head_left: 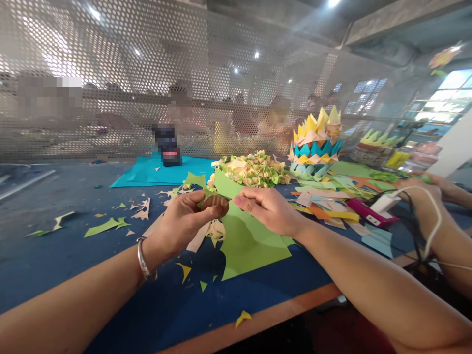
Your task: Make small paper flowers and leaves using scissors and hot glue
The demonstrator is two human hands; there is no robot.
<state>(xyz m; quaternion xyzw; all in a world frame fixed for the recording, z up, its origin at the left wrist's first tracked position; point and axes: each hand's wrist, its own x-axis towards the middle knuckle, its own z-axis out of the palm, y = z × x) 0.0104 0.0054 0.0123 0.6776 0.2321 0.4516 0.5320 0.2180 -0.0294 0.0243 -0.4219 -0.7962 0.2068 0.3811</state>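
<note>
**Both hands pinch a green paper strip over a scrap-strewn blue table**

The person's left hand (pixel 184 219) is closed, thumb and fingers clamped on a small brown ridged disc (pixel 216 204) and on the near end of a green paper strip (pixel 224 184). The right hand (pixel 267 209) is also closed, its fingertips pinching the same strip just beside the disc, so the two hands nearly touch. A silver bangle (pixel 143 260) sits on the left wrist. The strip is held just above the blue table (pixel 55 255), over a large green paper sheet (pixel 250 243) that lies flat under the hands.

Green, yellow and pale paper offcuts (pixel 106 226) are scattered across the tabletop to the left and in front. Behind the hands sits a heap of folded green and cream paper pieces (pixel 254 169), and to its right a layered paper lotus (pixel 317 142) in yellow, pink and teal. A teal paper sheet (pixel 155 172) lies farther back. Near the right edge, another person's forearm (pixel 438 221) rests by a pink device (pixel 367 214) with a white cable (pixel 435 211). A perforated metal screen (pixel 110 88) stands behind the table.
</note>
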